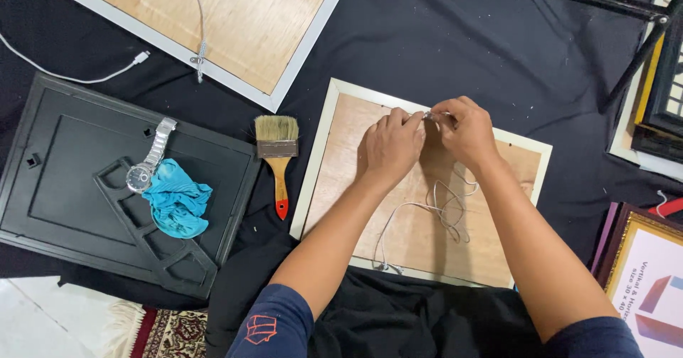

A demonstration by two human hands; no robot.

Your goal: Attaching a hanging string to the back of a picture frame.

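A picture frame (pixel 318 151) with a white border and plywood back lies face down on the black cloth in front of me. My left hand (pixel 390 144) and my right hand (pixel 466 130) meet over its top edge, pinching a small metal fitting (pixel 431 116) between the fingertips. A thin white cord (pixel 434 212) trails from under my hands and lies in loose loops on the plywood, down to the frame's lower edge.
A paintbrush (pixel 277 155) with an orange handle lies left of the frame. A black frame back (pixel 64 187) holds a wristwatch (pixel 146 162) and a blue cloth (pixel 176 199). Another plywood-backed frame (pixel 235 23) lies at the top left, stacked frames (pixel 658 116) at right.
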